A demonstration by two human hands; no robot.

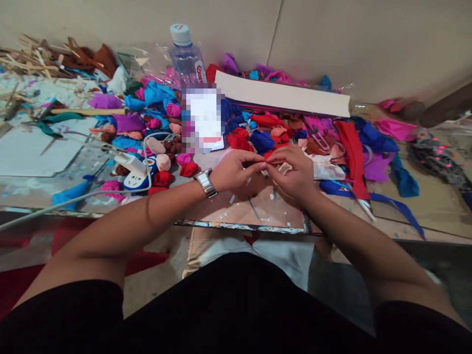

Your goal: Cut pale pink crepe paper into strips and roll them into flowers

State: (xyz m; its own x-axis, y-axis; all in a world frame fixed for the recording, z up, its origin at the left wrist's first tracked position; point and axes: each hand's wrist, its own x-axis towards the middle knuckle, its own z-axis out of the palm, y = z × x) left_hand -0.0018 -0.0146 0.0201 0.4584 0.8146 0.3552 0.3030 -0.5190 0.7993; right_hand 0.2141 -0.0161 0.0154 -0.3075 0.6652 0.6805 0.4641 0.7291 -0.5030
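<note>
My left hand, with a metal watch on its wrist, meets my right hand fingertip to fingertip above the front of the table. Both are closed in a pinch. A small piece of pale crepe paper shows inside the curl of my right fingers; its end between the fingertips is mostly hidden. Just right of my right hand lie pale paper sheets and pink-handled thread snips. Red rolled crepe paper flowers lie beyond my left hand.
A plastic bottle stands at the back beside a blurred-out phone. A white cardboard strip rests on the coloured paper heap. At left are a power strip with a trailing cable, green-handled pliers and wooden sticks. Red crepe strips lie right.
</note>
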